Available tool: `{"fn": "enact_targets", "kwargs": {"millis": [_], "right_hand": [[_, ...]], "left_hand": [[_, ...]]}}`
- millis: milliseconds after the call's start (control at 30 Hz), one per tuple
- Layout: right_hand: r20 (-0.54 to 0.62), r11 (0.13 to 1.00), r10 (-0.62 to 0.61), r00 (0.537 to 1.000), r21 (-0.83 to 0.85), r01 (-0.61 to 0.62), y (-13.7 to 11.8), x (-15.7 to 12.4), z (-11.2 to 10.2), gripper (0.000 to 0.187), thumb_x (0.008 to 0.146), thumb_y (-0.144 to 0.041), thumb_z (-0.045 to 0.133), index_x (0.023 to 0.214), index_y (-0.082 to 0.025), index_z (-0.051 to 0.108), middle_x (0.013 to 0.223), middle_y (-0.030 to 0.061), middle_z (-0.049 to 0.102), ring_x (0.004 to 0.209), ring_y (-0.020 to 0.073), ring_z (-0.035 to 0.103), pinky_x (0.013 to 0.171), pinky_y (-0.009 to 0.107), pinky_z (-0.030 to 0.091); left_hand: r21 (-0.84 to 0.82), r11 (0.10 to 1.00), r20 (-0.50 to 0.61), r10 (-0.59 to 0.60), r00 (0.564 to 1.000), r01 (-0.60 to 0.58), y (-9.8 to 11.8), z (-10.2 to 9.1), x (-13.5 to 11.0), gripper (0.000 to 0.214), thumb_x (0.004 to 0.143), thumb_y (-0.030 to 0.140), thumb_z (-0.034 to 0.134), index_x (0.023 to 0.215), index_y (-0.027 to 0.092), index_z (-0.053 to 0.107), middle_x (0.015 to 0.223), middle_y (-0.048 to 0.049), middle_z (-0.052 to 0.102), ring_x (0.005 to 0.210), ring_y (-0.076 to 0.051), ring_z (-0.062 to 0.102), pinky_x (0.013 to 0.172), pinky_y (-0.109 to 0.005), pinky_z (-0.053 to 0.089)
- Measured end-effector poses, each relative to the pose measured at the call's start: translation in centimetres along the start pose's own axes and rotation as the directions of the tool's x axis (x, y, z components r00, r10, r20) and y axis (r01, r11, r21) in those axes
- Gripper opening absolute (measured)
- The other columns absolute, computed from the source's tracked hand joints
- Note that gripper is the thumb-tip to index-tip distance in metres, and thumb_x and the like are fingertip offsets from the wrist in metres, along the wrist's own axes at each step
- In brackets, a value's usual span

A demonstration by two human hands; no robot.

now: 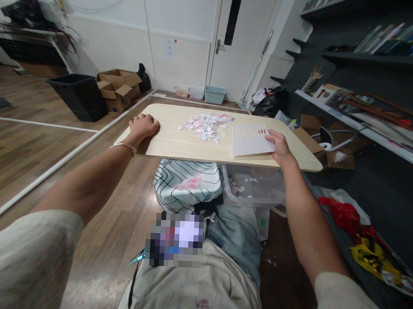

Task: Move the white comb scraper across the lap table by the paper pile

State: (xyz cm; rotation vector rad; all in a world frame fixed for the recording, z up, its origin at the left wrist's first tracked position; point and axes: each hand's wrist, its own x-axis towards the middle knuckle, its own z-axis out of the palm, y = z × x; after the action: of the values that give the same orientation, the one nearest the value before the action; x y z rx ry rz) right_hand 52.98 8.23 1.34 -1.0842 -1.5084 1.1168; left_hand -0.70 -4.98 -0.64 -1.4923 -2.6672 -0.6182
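White paper scraps (pixel 208 125) lie between my curled left hand (pixel 144 125), contents unclear, and the card (pixel 249 145) my right hand (pixel 279 146) holds.

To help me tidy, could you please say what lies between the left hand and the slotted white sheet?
In the head view, a heap of small pale pieces lies between the left hand and the sheet.

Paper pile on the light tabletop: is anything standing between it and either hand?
Nothing visible stands between the left hand and the paper pile; only the tabletop shows there. On the other side, the white slotted card, held in the right hand, is between that hand and the pile.
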Motion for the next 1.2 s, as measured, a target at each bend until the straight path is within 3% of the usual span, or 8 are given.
{"fn": "enact_targets", "kwargs": {"millis": [167,367,533,867,1067,1200], "right_hand": [[-0.042,1.000,-0.018,0.999,-0.011,0.018,0.5,0.6,-0.4,0.038,0.060,-0.045,0.076,0.096,-0.031,0.069,0.098,0.0065,0.082,0.104,0.0346,0.077,0.090,0.045,0.067],[-0.043,1.000,0.014,0.999,-0.009,-0.015,0.2,0.1,-0.2,0.050,0.065,-0.044,0.082,0.112,-0.028,0.077,0.108,0.0073,0.091,0.093,0.0302,0.080,0.069,0.036,0.063],[-0.015,1.000,0.011,1.000,-0.027,-0.012,0.2,-0.1,-0.2,0.049,0.074,-0.045,0.087,0.119,-0.029,0.077,0.107,0.0071,0.092,0.095,0.0310,0.085,0.072,0.038,0.070],[-0.088,0.999,-0.019,0.996,-0.047,0.015,1.2,1.1,-0.2,0.052,0.078,-0.046,0.084,0.124,-0.032,0.064,0.103,0.0049,0.088,0.074,0.0269,0.082,0.053,0.031,0.055],[-0.023,0.998,-0.040,0.999,-0.039,0.039,0.8,0.5,-0.1,0.052,0.080,-0.049,0.088,0.124,-0.031,0.067,0.108,0.0057,0.092,0.077,0.0258,0.084,0.051,0.029,0.054],[0.022,0.998,-0.042,0.999,-0.038,0.043,1.1,0.5,0.0,0.051,0.078,-0.046,0.091,0.122,-0.030,0.071,0.103,0.0052,0.092,0.078,0.0257,0.084,0.055,0.030,0.060]], "left_hand": [[-0.006,1.000,0.001,-0.015,1.000,0.015,0.3,-0.2,-0.2,0.072,0.102,0.050,0.050,0.160,0.018,0.079,0.172,-0.0297,0.068,0.163,-0.054,0.056,0.136,-0.071,0.044],[0.019,1.000,0.012,-0.004,1.000,0.003,0.4,-0.4,-0.3,0.072,0.107,0.050,0.044,0.160,0.015,0.079,0.174,-0.0315,0.066,0.163,-0.054,0.056,0.135,-0.070,0.044],[0.010,1.000,0.014,-0.003,1.000,0.003,0.5,-0.3,-0.4,0.074,0.106,0.051,0.046,0.160,0.012,0.078,0.176,-0.0340,0.063,0.162,-0.055,0.057,0.137,-0.071,0.043],[-0.034,0.999,0.016,-0.007,1.000,0.008,0.6,-0.4,-0.3,0.074,0.099,0.050,0.053,0.160,0.016,0.079,0.173,-0.0328,0.067,0.164,-0.058,0.055,0.137,-0.076,0.041],[-0.025,1.000,0.008,0.000,1.000,0.001,0.6,-0.4,-0.5,0.072,0.103,0.050,0.049,0.159,0.016,0.080,0.173,-0.0322,0.066,0.163,-0.056,0.057,0.136,-0.072,0.042],[-0.040,0.999,0.006,-0.004,1.000,0.004,0.6,-0.5,-0.5,0.071,0.102,0.052,0.052,0.158,0.018,0.080,0.171,-0.0317,0.068,0.162,-0.056,0.056,0.135,-0.072,0.043]]}}
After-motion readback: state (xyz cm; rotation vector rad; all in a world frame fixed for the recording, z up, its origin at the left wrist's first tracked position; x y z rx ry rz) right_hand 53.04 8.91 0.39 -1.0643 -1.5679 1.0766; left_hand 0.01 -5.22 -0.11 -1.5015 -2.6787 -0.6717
